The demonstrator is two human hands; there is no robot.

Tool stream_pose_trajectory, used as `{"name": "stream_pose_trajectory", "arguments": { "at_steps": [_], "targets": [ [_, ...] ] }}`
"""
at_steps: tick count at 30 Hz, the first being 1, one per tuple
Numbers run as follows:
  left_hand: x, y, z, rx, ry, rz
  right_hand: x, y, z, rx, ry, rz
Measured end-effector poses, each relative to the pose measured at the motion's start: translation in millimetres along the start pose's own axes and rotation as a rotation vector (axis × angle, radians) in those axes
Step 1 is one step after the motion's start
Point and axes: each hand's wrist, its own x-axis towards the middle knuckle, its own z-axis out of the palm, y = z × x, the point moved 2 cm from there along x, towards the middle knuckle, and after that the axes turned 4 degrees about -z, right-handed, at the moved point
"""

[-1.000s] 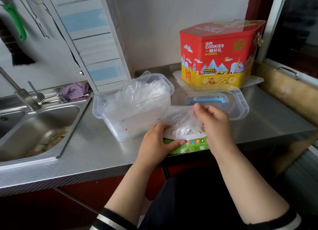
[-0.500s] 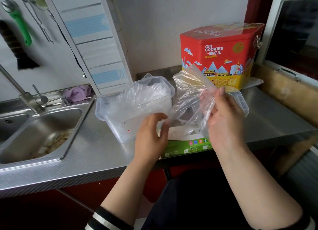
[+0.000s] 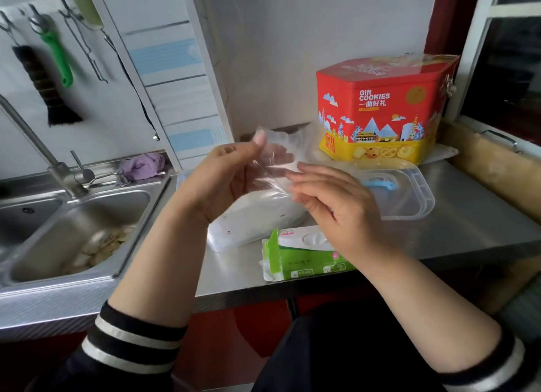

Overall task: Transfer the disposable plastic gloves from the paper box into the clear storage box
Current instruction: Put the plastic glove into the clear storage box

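My left hand pinches a thin clear plastic glove between thumb and fingers, above the clear storage box. The box stands on the steel counter, filled with gloves and largely hidden behind my hands. My right hand is beside the glove with fingers straight, the tips touching its right edge. The green and white paper box lies at the counter's front edge, under my right wrist, its end flap open and gloves showing through the top slot.
The box's clear lid with a blue handle lies to the right. A red and yellow cookie tin stands behind it. A sink with a tap is on the left, a purple cloth on its rim.
My right hand pulled a glove out of the paper box and raised it. My left hand left the paper box and now pinches the glove over the storage box.
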Motion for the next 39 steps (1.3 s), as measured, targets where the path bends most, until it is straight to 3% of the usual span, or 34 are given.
{"name": "stream_pose_trajectory", "arguments": {
  "at_steps": [3,7,11,15,17,20,23,25,27,31,33,37,39],
  "targets": [
    [3,5,-12,0.149,0.203,0.069,13,11,18,-0.145,-0.018,-0.112],
    [8,8,-38,0.293,0.572,0.133,46,31,53,-0.229,-0.171,-0.099],
    [23,-14,-81,0.465,0.748,0.002,72,45,96,-0.078,-0.726,0.294],
    [26,-36,-106,1.081,0.868,-0.185,79,54,130,0.010,-1.194,0.564],
    [24,-35,-104,1.346,0.878,-0.106,83,60,142,-0.016,-1.355,0.594],
    [31,-30,-93,1.411,0.629,0.048,76,72,150,-0.009,-1.492,0.740],
    [47,-39,-87,1.503,0.140,-0.315,68,78,155,0.091,-1.547,0.910],
    [52,-46,-86,1.545,-0.040,-0.515,68,77,157,0.140,-1.615,0.836],
    [55,-52,-90,1.514,-0.086,-0.614,70,76,152,0.088,-1.567,0.694],
    [58,-53,-97,1.573,-0.138,-0.627,87,84,121,-0.230,-1.233,0.419],
    [57,-49,-97,1.632,-0.149,-0.590,97,88,100,-0.306,-1.036,0.391],
    [54,-33,-99,1.560,-0.035,-0.498,95,86,44,-0.179,-0.589,0.404],
    [48,-22,-98,1.519,0.004,-0.486,78,74,15,-0.088,-0.453,0.474]
  ]
}}
